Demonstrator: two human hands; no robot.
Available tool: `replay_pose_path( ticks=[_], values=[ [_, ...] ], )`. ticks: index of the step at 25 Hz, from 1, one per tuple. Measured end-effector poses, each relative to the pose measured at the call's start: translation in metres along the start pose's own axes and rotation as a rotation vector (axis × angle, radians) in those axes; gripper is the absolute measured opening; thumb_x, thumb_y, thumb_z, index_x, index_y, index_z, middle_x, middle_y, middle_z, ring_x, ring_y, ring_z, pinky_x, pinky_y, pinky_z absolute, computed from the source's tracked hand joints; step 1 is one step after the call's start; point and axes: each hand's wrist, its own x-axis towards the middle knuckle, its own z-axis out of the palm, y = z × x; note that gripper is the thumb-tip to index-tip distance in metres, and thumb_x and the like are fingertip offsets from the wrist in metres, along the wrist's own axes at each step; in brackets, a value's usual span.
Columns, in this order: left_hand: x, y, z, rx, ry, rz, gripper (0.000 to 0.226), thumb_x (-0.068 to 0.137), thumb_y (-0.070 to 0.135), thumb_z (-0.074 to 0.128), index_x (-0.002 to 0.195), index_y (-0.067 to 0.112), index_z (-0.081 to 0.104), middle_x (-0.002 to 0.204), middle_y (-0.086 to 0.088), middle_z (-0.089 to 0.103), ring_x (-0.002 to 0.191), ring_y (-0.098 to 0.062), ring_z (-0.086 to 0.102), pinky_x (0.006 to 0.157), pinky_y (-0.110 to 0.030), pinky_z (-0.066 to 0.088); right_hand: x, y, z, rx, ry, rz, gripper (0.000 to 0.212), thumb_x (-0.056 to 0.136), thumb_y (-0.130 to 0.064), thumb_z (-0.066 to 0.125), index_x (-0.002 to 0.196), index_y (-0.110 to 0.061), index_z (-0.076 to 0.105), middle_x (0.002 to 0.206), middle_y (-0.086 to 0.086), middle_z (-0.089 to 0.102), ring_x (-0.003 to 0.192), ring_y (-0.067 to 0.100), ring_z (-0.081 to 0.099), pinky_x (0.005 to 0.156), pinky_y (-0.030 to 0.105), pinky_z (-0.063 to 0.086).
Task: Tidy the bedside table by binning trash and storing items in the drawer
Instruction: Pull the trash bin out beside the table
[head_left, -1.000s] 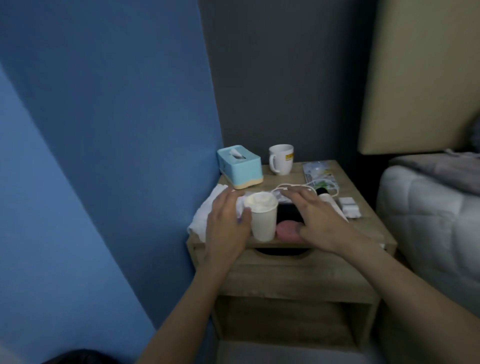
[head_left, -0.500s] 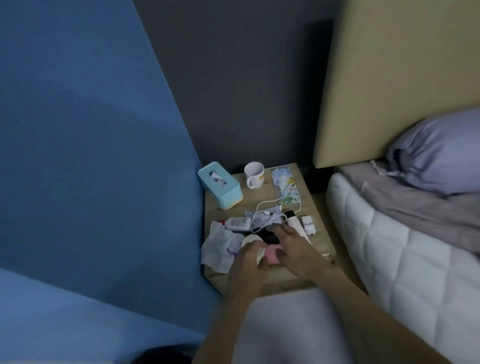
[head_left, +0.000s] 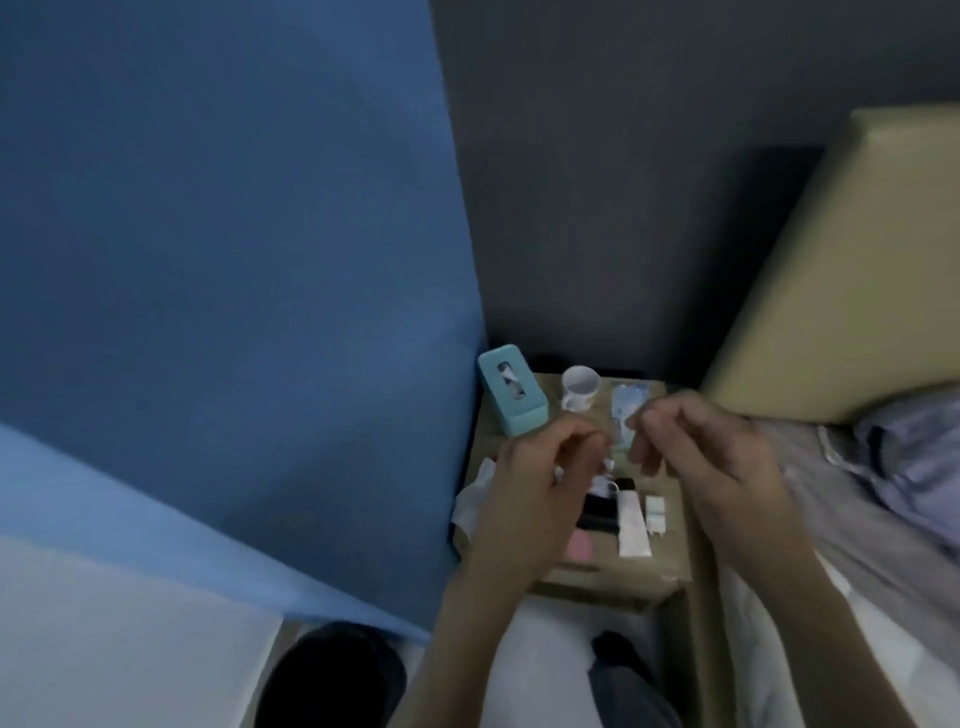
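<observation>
White cable (head_left: 609, 464) dangles between the curled fingers (head_left: 582, 441).

Bedside table (head_left: 671, 552) partly behind left hand (head_left: 535, 499).

- The scene is dimly and evenly lit, with a bluish cast.
- The left hand (head_left: 535, 493) and right hand (head_left: 711, 457) are smeared by motion blur.
- Small items on the bedside table (head_left: 623, 571) are rendered soft and grainy.
- The blue wall's (head_left: 234, 260) straight edges are bent by wide-angle distortion.
</observation>
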Motion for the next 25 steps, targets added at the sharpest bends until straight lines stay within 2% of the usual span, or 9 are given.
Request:
replay_pose_path(
  ticks=[3, 5, 7, 9, 15, 19, 21, 23, 25],
  values=[
    [0.012, 0.014, 0.010, -0.007, 0.201, -0.086, 0.016, 0.089, 0.025, 0.048, 0.085, 0.022, 0.063, 0.078, 0.008, 0.067, 0.073, -0.005, 0.061, 0.066, -0.018, 0.047, 0.045, -0.003, -0.006, 0.056, -0.201, -0.075, 0.019, 0.085, -0.030, 0.052, 0.075, -0.017, 0.061, 0.068, -0.007, 0.064, 0.061, 0.000, 0.060, 0.058, 0.008, 0.045],
    [0.014, 0.024, 0.012, -0.033, 0.385, -0.139, 0.017, 0.088, 0.017, 0.047, 0.088, 0.021, 0.063, 0.084, 0.011, 0.067, 0.078, -0.005, 0.062, 0.069, -0.015, 0.046, 0.070, -0.006, -0.002, 0.047, -0.391, -0.122, 0.022, 0.082, -0.037, 0.049, 0.076, -0.020, 0.061, 0.072, -0.008, 0.066, 0.065, 0.003, 0.063, 0.060, 0.009, 0.047],
    [0.009, 0.034, 0.015, -0.019, 0.522, -0.170, 0.020, 0.087, 0.012, 0.048, 0.090, 0.023, 0.063, 0.086, 0.016, 0.066, 0.081, -0.005, 0.063, 0.072, -0.015, 0.047, 0.081, -0.009, 0.000, 0.049, -0.524, -0.147, 0.015, 0.085, -0.033, 0.053, 0.078, -0.023, 0.062, 0.077, -0.007, 0.067, 0.070, 0.005, 0.064, 0.062, 0.012, 0.049],
    [-0.004, 0.032, 0.018, -0.003, 0.633, -0.202, 0.020, 0.088, 0.008, 0.049, 0.093, 0.020, 0.064, 0.086, 0.011, 0.067, 0.080, -0.009, 0.064, 0.073, -0.020, 0.049, 0.081, -0.006, 0.008, 0.108, -0.633, -0.192, 0.010, 0.087, -0.024, 0.055, 0.079, -0.026, 0.062, 0.077, -0.007, 0.068, 0.072, 0.006, 0.065, 0.065, 0.014, 0.051],
    [-0.083, -0.058, 0.044, 0.137, 0.926, -0.260, 0.016, 0.090, 0.006, 0.052, 0.091, 0.016, 0.065, 0.081, 0.008, 0.069, 0.078, -0.011, 0.064, 0.070, -0.025, 0.050, 0.018, 0.074, 0.083, 0.196, -0.878, -0.337, 0.015, 0.082, -0.042, 0.051, 0.080, -0.033, 0.063, 0.076, -0.013, 0.071, 0.070, 0.002, 0.067, 0.061, 0.012, 0.050],
    [-0.144, -0.115, 0.104, 0.198, 1.081, -0.358, 0.013, 0.092, 0.017, 0.053, 0.092, 0.018, 0.066, 0.083, 0.007, 0.069, 0.078, -0.009, 0.064, 0.072, -0.034, 0.052, -0.038, 0.150, 0.107, 0.285, -1.026, -0.361, 0.037, 0.078, -0.069, 0.046, 0.081, -0.037, 0.063, 0.080, -0.011, 0.071, 0.073, 0.006, 0.068, 0.068, 0.024, 0.054],
    [-0.183, -0.151, 0.146, 0.253, 1.152, -0.411, 0.014, 0.093, 0.019, 0.053, 0.091, 0.016, 0.066, 0.083, 0.006, 0.068, 0.078, -0.006, 0.063, 0.070, -0.027, 0.052, -0.076, 0.194, 0.116, 0.341, -1.132, -0.396, 0.028, 0.078, -0.063, 0.052, 0.083, -0.039, 0.064, 0.083, -0.013, 0.072, 0.078, 0.003, 0.067, 0.071, 0.015, 0.051],
    [-0.223, -0.196, 0.183, 0.309, 1.254, -0.482, 0.013, 0.093, 0.019, 0.054, 0.093, 0.014, 0.066, 0.086, 0.006, 0.068, 0.079, -0.003, 0.062, 0.069, -0.014, 0.048, -0.116, 0.238, 0.130, 0.323, -1.250, -0.504, 0.010, 0.080, -0.045, 0.056, 0.083, -0.039, 0.064, 0.088, -0.014, 0.072, 0.084, 0.001, 0.066, 0.073, 0.009, 0.048],
    [-0.258, -0.232, 0.199, 0.346, 1.324, -0.604, 0.014, 0.093, 0.019, 0.053, 0.100, 0.014, 0.065, 0.094, 0.006, 0.068, 0.084, 0.001, 0.060, 0.073, -0.010, 0.045, -0.143, 0.267, 0.154, 0.210, -1.327, -0.630, 0.011, 0.086, -0.028, 0.060, 0.091, -0.037, 0.063, 0.092, -0.012, 0.071, 0.091, 0.003, 0.063, 0.078, 0.015, 0.050]
  ],
)
